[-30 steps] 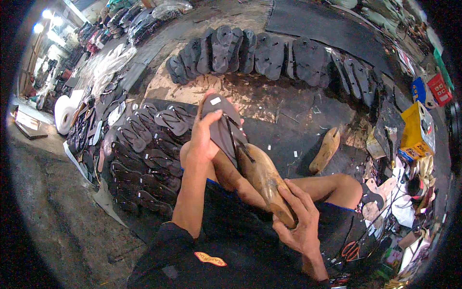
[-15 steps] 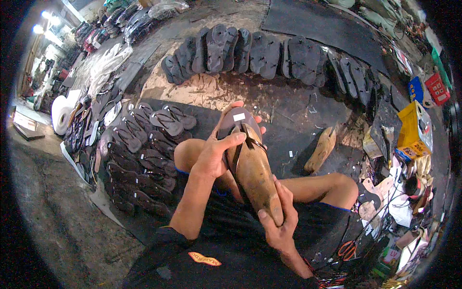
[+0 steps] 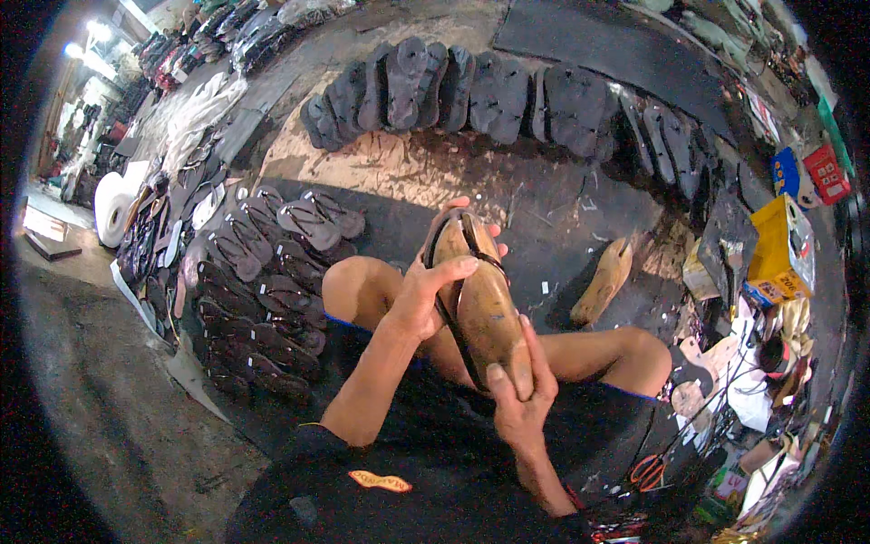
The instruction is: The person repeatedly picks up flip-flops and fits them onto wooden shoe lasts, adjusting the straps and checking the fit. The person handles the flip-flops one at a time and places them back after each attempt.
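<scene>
A tan, worn shoe last lies tilted across my lap, its toe end pointing away from me. It is fitted under the dark straps of a flip-flop, whose sole shows along the left side. My left hand wraps round the toe end, thumb across the straps and fingertips on the far side. At the heel end, my right hand grips the last between thumb and fingers. A second shoe last rests on the dark mat to the right.
Finished-looking flip-flops stand packed at the left. Dark soles form an arc beyond the mat. A yellow box, orange-handled scissors and scraps crowd the right. A white roll stands far left.
The last has slid forward under the straps, its toe now covering the labelled front of the sole. Its heel end and my right hand have moved away from me.
</scene>
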Action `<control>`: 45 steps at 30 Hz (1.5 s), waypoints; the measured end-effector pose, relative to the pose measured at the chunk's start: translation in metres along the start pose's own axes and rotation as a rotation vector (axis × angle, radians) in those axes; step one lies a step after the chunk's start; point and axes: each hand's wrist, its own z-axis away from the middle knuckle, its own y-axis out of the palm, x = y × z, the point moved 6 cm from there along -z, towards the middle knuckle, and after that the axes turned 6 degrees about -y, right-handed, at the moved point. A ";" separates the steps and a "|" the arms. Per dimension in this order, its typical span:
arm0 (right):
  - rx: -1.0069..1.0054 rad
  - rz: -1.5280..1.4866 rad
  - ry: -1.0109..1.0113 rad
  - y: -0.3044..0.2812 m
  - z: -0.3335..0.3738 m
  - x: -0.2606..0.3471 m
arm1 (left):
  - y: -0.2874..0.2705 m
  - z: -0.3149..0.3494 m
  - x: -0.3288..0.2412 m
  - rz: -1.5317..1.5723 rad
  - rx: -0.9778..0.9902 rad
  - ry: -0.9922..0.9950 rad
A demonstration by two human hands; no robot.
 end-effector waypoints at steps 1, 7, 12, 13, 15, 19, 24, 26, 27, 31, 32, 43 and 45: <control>-0.039 0.101 -0.127 0.001 0.002 -0.010 | -0.001 -0.011 0.002 0.024 0.025 0.016; -0.016 0.448 -0.326 0.001 0.006 -0.010 | -0.019 0.048 0.076 0.199 -0.308 -0.197; 0.305 -0.002 0.000 -0.023 0.017 -0.033 | -0.031 0.094 0.083 0.227 -0.332 -0.444; 0.094 -0.077 0.169 -0.040 0.029 -0.054 | -0.017 0.105 0.074 0.210 -0.252 -0.438; 0.031 -0.060 0.377 -0.039 0.051 -0.076 | 0.017 0.132 0.059 0.209 -0.317 -0.460; 0.170 -0.021 0.495 -0.013 0.075 -0.038 | 0.012 0.162 0.070 0.233 -0.251 -0.557; 0.264 -0.290 0.552 -0.023 0.125 -0.057 | -0.006 0.190 0.076 0.316 -0.244 -0.494; 0.263 -0.365 0.570 -0.021 0.144 -0.051 | 0.002 0.194 0.081 0.386 -0.273 -0.523; 0.313 -0.384 0.569 -0.023 0.140 -0.054 | 0.008 0.197 0.075 0.332 -0.245 -0.565; 0.182 -0.392 0.882 -0.024 0.152 -0.120 | 0.065 0.163 0.041 -0.183 0.020 -0.579; 0.103 -0.412 0.944 -0.020 0.153 -0.121 | 0.077 0.157 0.035 -0.253 0.096 -0.511; 0.083 0.092 -0.088 -0.019 0.058 0.008 | 0.042 0.099 0.072 -0.648 -0.116 -0.193; 0.080 -0.094 0.058 -0.021 0.061 -0.017 | 0.045 0.093 0.069 -0.647 -0.005 -0.169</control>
